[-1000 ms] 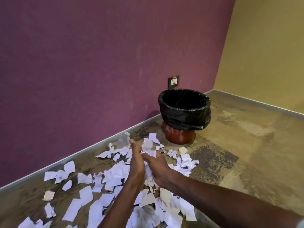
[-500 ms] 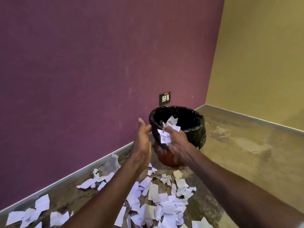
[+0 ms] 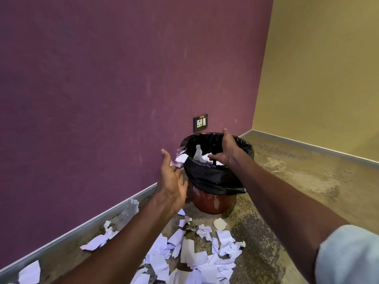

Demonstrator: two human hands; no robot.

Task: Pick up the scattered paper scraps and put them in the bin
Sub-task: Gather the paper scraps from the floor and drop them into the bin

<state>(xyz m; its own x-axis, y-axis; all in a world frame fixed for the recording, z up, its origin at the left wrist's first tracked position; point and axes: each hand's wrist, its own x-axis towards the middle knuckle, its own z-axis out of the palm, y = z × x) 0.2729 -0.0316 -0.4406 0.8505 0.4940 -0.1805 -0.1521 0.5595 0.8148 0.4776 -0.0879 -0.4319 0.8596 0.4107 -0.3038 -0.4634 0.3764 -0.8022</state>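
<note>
A brown bin (image 3: 213, 203) lined with a black bag (image 3: 211, 177) stands by the purple wall. My right hand (image 3: 229, 149) hovers over its mouth, fingers spread, with white scraps (image 3: 200, 155) falling into the bag just below it. My left hand (image 3: 171, 181) is open beside the bin's left rim, and one scrap (image 3: 180, 158) is in the air near its fingertips, at the rim's outer edge. Many white paper scraps (image 3: 194, 257) lie scattered on the floor in front of the bin.
A wall socket (image 3: 200, 123) sits on the purple wall just above the bin. More scraps (image 3: 29, 274) lie along the grey skirting at the left. A yellow wall closes the corner at the right, with bare mottled floor (image 3: 297, 181) before it.
My right hand carried a bunch of scraps from the floor pile up over the bin and has opened, letting them drop. My left hand rose alongside, open.
</note>
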